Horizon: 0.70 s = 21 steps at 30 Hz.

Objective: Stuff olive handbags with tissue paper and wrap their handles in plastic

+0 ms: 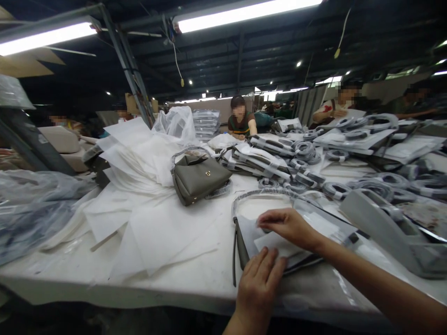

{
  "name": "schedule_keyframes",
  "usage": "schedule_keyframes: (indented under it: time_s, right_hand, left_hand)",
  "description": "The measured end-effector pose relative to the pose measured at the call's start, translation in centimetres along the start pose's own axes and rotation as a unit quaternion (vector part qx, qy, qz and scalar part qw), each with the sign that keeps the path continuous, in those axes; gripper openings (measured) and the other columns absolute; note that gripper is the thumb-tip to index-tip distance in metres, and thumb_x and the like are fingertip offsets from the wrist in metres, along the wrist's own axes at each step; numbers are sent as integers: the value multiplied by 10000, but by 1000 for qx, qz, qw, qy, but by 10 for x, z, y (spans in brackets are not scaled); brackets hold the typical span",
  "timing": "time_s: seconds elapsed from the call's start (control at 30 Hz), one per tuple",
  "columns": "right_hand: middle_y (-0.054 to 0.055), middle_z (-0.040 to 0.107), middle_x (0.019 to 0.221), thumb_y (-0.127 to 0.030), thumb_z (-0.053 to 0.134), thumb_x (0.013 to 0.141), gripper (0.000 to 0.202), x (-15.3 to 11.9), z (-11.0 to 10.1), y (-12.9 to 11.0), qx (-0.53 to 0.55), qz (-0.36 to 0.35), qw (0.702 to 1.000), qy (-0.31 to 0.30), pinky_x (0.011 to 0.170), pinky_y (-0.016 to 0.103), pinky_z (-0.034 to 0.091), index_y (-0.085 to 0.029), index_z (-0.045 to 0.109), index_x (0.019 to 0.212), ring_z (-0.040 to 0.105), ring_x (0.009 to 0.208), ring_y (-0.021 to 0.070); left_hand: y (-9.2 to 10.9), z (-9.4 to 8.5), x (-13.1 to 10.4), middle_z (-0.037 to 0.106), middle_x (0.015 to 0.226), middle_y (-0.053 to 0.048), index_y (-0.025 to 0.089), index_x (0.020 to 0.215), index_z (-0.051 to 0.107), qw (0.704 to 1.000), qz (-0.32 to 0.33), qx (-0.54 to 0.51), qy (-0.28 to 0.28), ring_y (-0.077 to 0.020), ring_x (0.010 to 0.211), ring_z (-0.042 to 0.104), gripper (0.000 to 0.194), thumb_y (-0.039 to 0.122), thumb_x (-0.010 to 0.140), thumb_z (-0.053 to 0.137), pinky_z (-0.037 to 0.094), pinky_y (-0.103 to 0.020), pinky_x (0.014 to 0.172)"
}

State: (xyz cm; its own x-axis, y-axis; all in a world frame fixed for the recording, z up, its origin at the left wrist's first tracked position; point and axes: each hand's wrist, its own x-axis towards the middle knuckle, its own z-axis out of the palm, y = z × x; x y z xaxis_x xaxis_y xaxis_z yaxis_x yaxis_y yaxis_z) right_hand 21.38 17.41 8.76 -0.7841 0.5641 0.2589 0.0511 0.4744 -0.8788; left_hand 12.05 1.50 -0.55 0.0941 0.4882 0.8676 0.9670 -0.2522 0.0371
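Note:
In the head view a handbag (242, 246) lies near the table's front edge, mostly covered by white sheet wrapping (248, 231). Its wrapped handle (263, 192) arches away toward the back. My left hand (260, 281) rests on the near side of the bag, fingers stretched out over the sheet. Just above it, my right hand (291, 227) reaches in from the right, thumb and fingers pressed together at the wrapping. Whatever sits between those fingertips is hidden. An olive-grey handbag (202, 179) with a small gold emblem stands behind, to the left.
Loose white sheets (157, 237) spread across the left of the table (195, 279). Wrapped bags (258, 160) and coiled straps (337, 190) pile up at the back and right. A grey bag (380, 232) lies at right. A co-worker (240, 121) sits across the table.

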Motion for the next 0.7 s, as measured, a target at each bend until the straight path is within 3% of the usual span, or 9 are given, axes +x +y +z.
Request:
schedule_keyframes:
  time_s: [0.17,0.33,0.47,0.57,0.7]
  right_hand:
    - [38,773,1007,-265,600,940,185,-54,6,6,-115,-102,987,-53,860,277,577,-257,780,982,724,943,185]
    - [41,756,985,-211,550,970,206,-77,11,6,-163,-138,977,-15,820,244,579,-242,752,992,717,910,163]
    - [39,751,957,-205,562,958,178,-71,7,2,-191,-117,975,15,812,259,572,-225,736,994,710,887,172]
    - [69,724,1164,-229,644,904,296,-53,-5,-1,-238,-93,967,13,969,339,536,-235,693,1196,671,1089,222]
    - [119,602,1406,-262,742,817,578,-26,-19,-5,-305,-64,939,-143,1117,432,426,-196,599,1373,525,1331,304]
  left_hand:
    - [-1,1,-7,751,1099,-82,149,1163,655,999,-43,-24,8,-186,1049,707,282,223,1028,419,567,-294,960]
    - [-1,3,-15,731,1112,-116,153,1199,595,994,-101,-47,6,-203,1035,710,320,380,1017,460,597,-301,904]
    - [-1,2,-17,715,1141,-126,164,1220,567,991,-114,-60,-23,-226,1053,703,291,336,995,501,612,-334,888]
    - [-1,0,-16,702,1172,-128,175,1216,566,991,-109,-64,-49,-242,1063,699,266,259,969,513,619,-358,883]
    - [-2,0,-17,698,1177,-124,180,1228,560,991,-101,-66,-51,-245,1062,697,300,189,929,539,619,-360,888]
